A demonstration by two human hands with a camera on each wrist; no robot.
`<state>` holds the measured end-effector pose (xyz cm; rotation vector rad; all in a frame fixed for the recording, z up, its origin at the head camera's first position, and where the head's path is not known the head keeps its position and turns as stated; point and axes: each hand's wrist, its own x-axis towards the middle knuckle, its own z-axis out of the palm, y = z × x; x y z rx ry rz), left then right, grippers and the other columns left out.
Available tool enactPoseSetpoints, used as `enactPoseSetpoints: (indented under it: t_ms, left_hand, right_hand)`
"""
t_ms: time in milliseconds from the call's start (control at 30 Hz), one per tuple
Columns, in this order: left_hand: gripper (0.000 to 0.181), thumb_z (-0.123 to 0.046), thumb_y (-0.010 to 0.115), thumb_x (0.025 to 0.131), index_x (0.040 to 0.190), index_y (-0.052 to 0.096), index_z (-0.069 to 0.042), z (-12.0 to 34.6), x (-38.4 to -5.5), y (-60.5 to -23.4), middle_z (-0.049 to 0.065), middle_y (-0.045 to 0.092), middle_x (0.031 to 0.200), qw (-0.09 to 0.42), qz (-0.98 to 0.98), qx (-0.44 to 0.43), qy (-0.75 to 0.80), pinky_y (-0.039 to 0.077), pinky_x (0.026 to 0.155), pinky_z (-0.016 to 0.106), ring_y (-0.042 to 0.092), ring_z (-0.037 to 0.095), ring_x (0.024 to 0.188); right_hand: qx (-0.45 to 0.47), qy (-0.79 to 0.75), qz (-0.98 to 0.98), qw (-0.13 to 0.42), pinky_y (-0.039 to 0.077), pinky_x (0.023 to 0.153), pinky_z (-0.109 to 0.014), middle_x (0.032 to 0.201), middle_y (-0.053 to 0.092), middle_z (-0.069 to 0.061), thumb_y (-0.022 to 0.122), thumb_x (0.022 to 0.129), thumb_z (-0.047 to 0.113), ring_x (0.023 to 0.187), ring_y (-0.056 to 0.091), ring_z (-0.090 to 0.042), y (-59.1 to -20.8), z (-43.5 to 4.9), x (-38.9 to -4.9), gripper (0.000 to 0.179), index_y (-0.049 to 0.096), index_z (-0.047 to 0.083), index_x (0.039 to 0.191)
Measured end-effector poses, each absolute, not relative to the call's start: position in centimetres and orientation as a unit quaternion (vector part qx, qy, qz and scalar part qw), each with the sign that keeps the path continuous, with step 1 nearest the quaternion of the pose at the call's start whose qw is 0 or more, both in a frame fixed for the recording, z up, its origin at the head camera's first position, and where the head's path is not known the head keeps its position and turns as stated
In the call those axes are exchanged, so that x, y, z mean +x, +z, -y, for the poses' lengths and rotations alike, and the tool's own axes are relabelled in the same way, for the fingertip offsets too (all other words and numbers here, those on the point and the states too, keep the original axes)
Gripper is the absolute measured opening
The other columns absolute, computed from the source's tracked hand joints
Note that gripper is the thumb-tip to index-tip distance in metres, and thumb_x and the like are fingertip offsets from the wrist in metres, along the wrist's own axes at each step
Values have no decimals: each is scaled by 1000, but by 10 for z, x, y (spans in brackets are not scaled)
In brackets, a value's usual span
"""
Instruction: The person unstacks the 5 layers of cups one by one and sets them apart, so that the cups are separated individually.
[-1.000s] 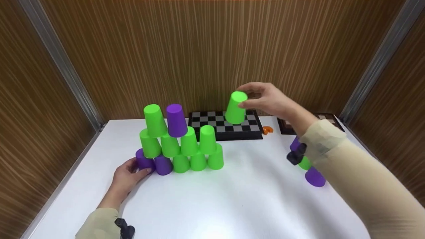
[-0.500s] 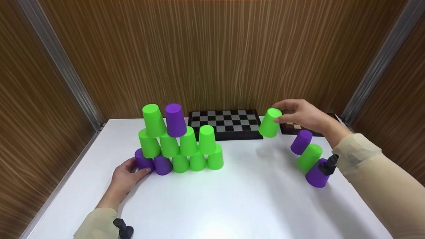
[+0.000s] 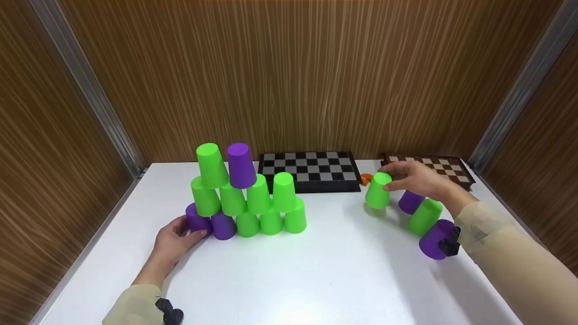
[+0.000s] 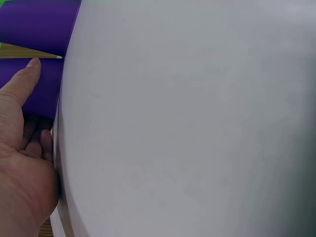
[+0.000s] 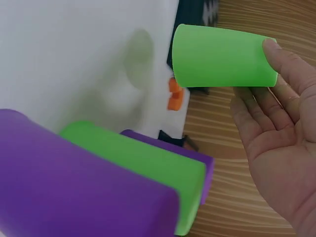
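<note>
At the left, upside-down cups stand in a three-tier stack. My left hand (image 3: 174,243) grips the leftmost purple cup (image 3: 197,220) of the bottom row, thumb on its near side. In the left wrist view the thumb lies across that purple cup (image 4: 43,96). A second purple cup (image 3: 223,225) and several green cups complete the bottom row. Green cups form the middle row; a green cup (image 3: 212,166) and a purple cup (image 3: 241,166) top it. My right hand (image 3: 415,180) pinches a green cup (image 5: 222,57) near its base, mouth down, just above the table.
Right of the held cup, a purple cup (image 3: 410,201), a green cup (image 3: 425,217) and another purple cup (image 3: 435,239) stand in a line under my right forearm. Behind are a black-and-grey chessboard (image 3: 311,167), a brown chessboard (image 3: 445,167) and an orange object (image 3: 365,179).
My right hand has carried the green cup rightward and down, from above the black-and-grey chessboard to beside the line of cups. The left hand and the stack have stayed in place.
</note>
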<state>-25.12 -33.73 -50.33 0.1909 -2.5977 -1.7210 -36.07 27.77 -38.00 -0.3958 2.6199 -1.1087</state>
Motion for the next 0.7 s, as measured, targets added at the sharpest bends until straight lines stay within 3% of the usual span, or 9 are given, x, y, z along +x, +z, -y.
enactPoseSetpoints:
  t_ms: [700]
  left_hand:
    - [85,-24,83,95,158,38,9,337,-252,-504,30,40,162,12,837,66,-543,30,129,47,34,43,154]
  right_hand:
    - [-125,-375,-906,149,37,120,-67,155,53,-20,74,101,22,144,48,-44,-403,-282,-365,59,53,8,155]
